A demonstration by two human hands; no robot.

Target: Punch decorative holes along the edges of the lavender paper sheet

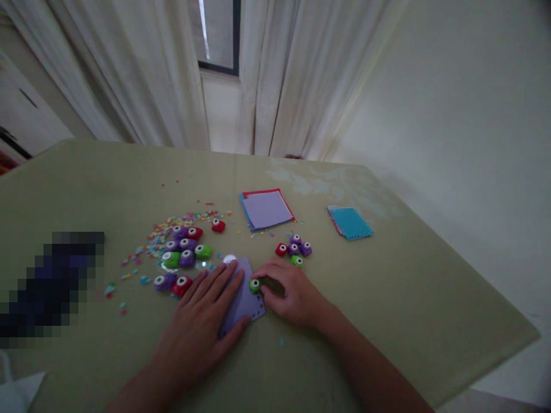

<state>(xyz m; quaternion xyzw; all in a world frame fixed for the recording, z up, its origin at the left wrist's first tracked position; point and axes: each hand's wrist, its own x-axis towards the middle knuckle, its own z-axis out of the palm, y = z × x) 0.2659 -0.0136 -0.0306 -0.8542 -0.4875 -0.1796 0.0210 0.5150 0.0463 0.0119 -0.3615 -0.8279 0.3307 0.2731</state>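
My left hand (204, 318) lies flat with its fingers stretched out over a sheet of purple paper (244, 298), pressing it to the table. Small punched holes run along the sheet's right and lower right edge. My right hand (290, 289) pinches a small green craft punch (255, 285) between thumb and fingers at that right edge. Whether the edge sits inside its slot I cannot tell. Beside my left fingertips are a red craft punch (182, 285) and a purple one (164, 281). A round white piece (229, 259) shows at the sheet's top corner.
Several purple, green and red punches (187, 258) cluster at left among scattered paper confetti (159, 238). A smaller punch group (294, 249) stands beyond my right hand. Stacked coloured paper (267, 209) and a blue-topped stack (350, 222) lie farther back. A blurred dark object (51, 281) is at left.
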